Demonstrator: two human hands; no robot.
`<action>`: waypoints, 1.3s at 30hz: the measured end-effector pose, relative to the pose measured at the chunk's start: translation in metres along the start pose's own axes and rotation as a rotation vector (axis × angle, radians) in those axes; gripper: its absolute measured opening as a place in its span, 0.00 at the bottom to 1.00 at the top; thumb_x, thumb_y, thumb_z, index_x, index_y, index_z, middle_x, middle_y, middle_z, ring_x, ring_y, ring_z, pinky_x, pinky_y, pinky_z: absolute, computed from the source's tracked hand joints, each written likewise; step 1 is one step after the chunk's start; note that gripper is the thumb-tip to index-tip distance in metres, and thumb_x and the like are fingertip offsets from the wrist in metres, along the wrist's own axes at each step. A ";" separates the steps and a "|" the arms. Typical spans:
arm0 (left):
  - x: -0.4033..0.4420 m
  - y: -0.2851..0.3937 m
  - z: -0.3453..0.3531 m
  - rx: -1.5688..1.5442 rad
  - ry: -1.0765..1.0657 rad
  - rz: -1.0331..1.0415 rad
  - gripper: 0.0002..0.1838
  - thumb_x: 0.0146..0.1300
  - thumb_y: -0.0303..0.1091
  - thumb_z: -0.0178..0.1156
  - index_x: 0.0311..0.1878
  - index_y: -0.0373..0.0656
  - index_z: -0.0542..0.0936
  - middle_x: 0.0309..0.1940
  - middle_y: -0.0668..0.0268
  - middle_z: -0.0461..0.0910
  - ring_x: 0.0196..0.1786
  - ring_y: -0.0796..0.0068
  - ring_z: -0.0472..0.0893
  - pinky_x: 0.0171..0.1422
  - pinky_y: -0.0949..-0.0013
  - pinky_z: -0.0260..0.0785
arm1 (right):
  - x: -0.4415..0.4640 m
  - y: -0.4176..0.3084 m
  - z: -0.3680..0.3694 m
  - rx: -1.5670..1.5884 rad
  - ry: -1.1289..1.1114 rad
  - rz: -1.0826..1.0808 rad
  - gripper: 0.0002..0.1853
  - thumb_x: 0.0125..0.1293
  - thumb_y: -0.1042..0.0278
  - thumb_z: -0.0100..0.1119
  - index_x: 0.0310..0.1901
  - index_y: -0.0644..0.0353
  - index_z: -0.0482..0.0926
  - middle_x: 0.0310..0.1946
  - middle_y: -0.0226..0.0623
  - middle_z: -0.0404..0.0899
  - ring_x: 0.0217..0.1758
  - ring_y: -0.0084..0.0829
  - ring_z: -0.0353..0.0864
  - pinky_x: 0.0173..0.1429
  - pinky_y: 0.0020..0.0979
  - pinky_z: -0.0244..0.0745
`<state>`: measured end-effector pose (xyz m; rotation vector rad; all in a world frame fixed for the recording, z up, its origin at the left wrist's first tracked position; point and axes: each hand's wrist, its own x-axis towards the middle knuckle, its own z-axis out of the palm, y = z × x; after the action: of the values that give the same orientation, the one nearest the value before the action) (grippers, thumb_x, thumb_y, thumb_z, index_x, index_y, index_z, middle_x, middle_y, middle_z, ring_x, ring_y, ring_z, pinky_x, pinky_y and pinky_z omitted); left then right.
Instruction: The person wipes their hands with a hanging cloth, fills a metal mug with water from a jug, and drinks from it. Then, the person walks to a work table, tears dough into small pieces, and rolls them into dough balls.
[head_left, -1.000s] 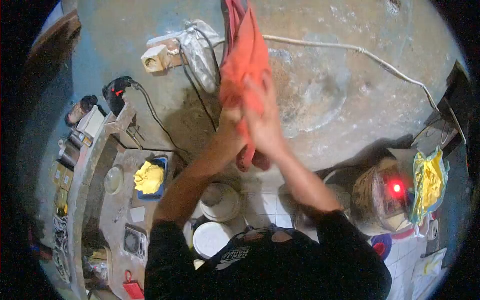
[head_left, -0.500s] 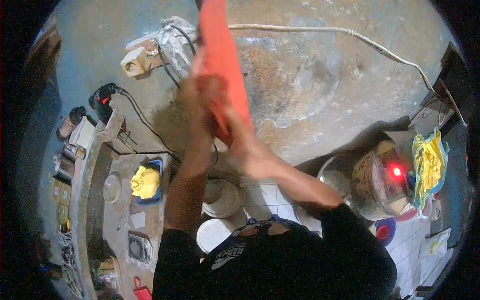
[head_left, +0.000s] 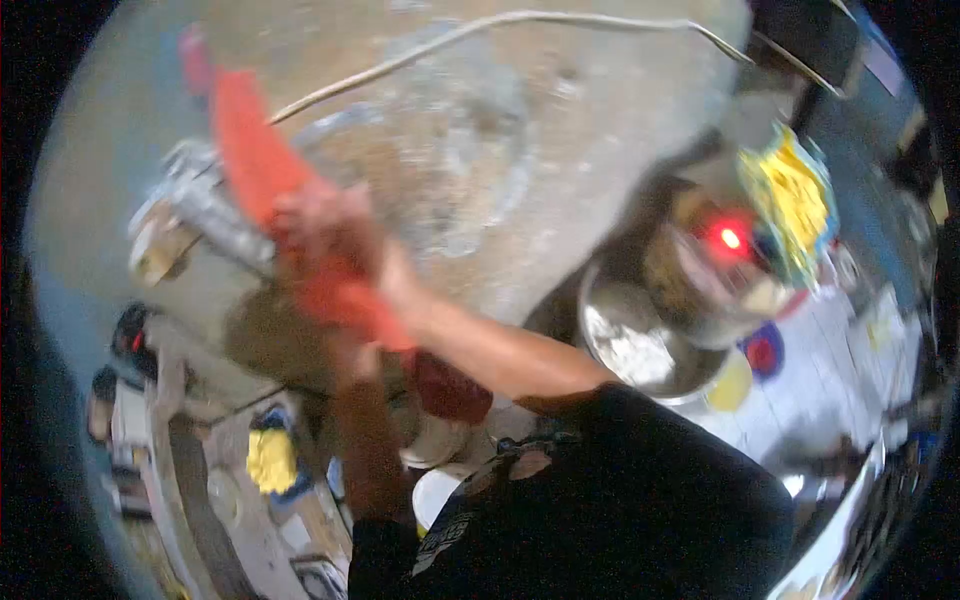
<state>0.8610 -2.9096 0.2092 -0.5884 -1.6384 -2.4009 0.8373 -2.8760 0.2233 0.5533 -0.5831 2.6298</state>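
Note:
A long red-orange cloth point(head_left: 250, 150) stretches from the upper left down through both hands, with a darker red end hanging near the dark shirt. Higher on the cloth, my right hand point(head_left: 340, 225) is wrapped round it, blurred by motion. My left hand point(head_left: 352, 355) is lower, closed on the cloth, its fingers partly hidden by the folds. The wall lies behind the cloth and hands.
A metal bowl point(head_left: 588, 300) with white material stands right of centre, beside a round container with a glowing red light point(head_left: 731, 238). Yellow material in a plastic bag point(head_left: 795, 195) is at the upper right. More yellow material point(head_left: 272, 460) sits at the lower left.
The view has turned and shifted to the right, bringing the bowl's white contents into sight. The cloth now slants to the upper left, and the hands are farther left, still on it.

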 end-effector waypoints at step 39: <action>-0.477 -0.104 0.092 0.215 -1.289 -0.532 0.29 0.77 0.38 0.58 0.72 0.26 0.71 0.75 0.46 0.69 0.77 0.56 0.69 0.81 0.56 0.59 | -0.849 -0.366 -0.106 -1.551 0.975 0.646 0.25 0.73 0.49 0.64 0.61 0.59 0.82 0.58 0.42 0.86 0.63 0.42 0.83 0.67 0.40 0.76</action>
<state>1.2759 -2.8218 -0.0487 -2.1813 -2.6944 -2.0855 1.6889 -2.7597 -0.1333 -1.3935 -2.1352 1.5886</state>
